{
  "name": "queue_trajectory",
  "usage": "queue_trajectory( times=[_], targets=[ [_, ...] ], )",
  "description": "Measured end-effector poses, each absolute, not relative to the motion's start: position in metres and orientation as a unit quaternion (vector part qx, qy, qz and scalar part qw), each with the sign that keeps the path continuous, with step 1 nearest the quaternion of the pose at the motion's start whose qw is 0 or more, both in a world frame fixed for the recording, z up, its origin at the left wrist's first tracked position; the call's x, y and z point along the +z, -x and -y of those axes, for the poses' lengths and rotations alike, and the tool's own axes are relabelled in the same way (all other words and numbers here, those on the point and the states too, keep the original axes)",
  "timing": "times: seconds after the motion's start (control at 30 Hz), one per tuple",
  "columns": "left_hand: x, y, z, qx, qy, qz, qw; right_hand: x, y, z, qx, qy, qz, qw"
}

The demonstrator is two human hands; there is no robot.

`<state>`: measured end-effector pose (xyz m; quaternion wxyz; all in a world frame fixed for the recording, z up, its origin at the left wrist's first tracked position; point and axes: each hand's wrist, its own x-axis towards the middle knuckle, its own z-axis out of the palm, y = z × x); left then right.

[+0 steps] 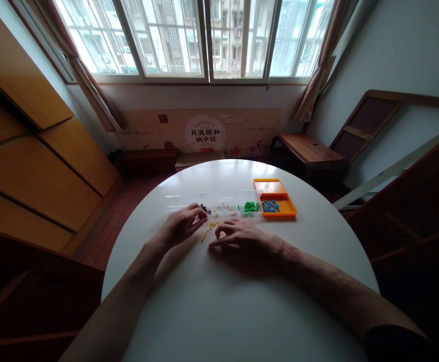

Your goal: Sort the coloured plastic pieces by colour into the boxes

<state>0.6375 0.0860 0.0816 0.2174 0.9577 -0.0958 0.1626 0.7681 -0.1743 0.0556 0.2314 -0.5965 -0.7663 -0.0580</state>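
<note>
Left hand (183, 225) with fingers curled at the dark pieces (203, 207), right hand (238, 235) open, flat over small yellow pieces (208, 230), white round surface (242, 301), clear tray (189, 200) and orange tray (284, 203) far behind

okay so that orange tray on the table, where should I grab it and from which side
Judging by its pose, grip the orange tray by its raised right rim, coming from the right. That side faces bare white table, while the clear compartments sit against its left side. Keep it level: blue pieces lie inside.
</note>
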Motion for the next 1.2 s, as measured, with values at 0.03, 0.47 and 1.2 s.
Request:
queue_trajectory(
  times=[0.03, 0.47, 1.2],
  targets=[
    [0.082, -0.637, -0.086, 0.165, -0.958, 0.093, 0.214, 0.056, -0.769, 0.175, -0.055, 0.597, 0.766, 0.234],
    [0.080, -0.637, -0.085, 0.166, -0.962, 0.093, 0.194, 0.051, -0.768, 0.172, -0.072, 0.599, 0.726, 0.329],
    [0.067, -0.650, -0.059, 0.323, -0.933, 0.017, 0.157, 0.041, -0.782, 0.164, -0.128, 0.733, 0.429, 0.512]
  ],
)
